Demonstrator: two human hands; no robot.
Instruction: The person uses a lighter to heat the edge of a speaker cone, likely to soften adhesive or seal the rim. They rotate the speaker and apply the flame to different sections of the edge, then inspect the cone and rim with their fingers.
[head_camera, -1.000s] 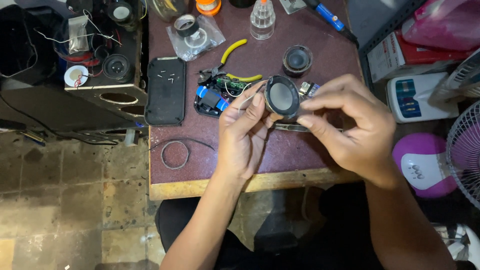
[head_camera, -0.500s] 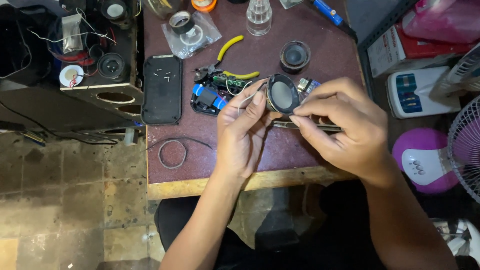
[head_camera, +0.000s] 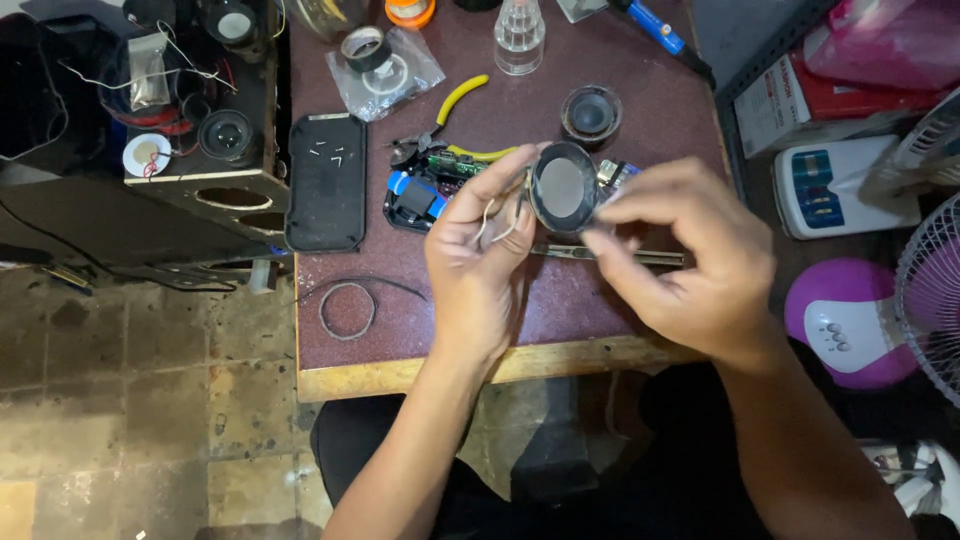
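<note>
Two hands meet over the table (head_camera: 420, 350) at a round speaker (head_camera: 563, 187), lifted off the top. The left hand (head_camera: 480, 255) pinches its rim, thin wire looped by the fingers; the right hand (head_camera: 690, 260) closes fingertips on its other edge. Beneath lie tweezers (head_camera: 640, 257), a circuit board (head_camera: 425, 185), yellow pliers (head_camera: 455, 100), another speaker (head_camera: 591, 113). A plastic bag (head_camera: 385, 85) holds a tape roll (head_camera: 365, 47).
</note>
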